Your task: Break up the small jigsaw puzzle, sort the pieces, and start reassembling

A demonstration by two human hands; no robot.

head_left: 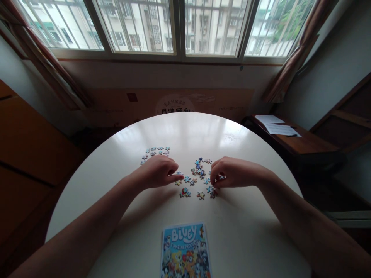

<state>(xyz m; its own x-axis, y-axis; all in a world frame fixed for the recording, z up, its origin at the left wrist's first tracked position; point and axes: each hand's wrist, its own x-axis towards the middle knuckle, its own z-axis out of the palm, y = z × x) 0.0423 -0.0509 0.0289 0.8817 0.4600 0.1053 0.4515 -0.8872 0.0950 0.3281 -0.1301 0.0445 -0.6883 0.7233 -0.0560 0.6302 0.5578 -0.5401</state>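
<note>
Loose jigsaw puzzle pieces (199, 166) lie between my two hands. My left hand (159, 172) is closed beside them on the left, its curled fingers and thumb pointing at a few pieces; whether it holds one is hidden. On the right, my right hand (230, 172) reaches down with fingers and thumb pinched at a puzzle piece (211, 189). Further small pieces show under and around that hand. Behind my left hand, several more pieces (153, 151) are laid out in spaced rows, partly covered by the hand. Toward me lies a colourful picture card (185, 251) marked "Bluey".
Everything lies on a round white table (130, 239). To the right stands a low wooden table (307, 143) with papers (278, 127) and a pen. Beyond the far edge are a wall and barred windows (214, 27), with curtains at both sides.
</note>
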